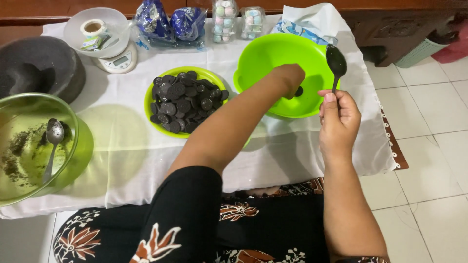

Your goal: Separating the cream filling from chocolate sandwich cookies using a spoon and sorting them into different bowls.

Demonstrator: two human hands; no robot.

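Observation:
My left hand reaches across into a large bright green bowl, its fingers curled down around a dark round cookie piece at the bowl's bottom. My right hand holds a metal spoon upright by its handle, just past the bowl's right rim, the spoon's bowl smeared dark. To the left of the green bowl stands a smaller green bowl piled with several dark round sandwich-cookie halves.
A clear green glass bowl with dark crumbs and a spoon sits at the left. A dark stone mortar, a kitchen scale with a tape roll, blue packets and clear candy boxes line the back. Tiled floor lies to the right.

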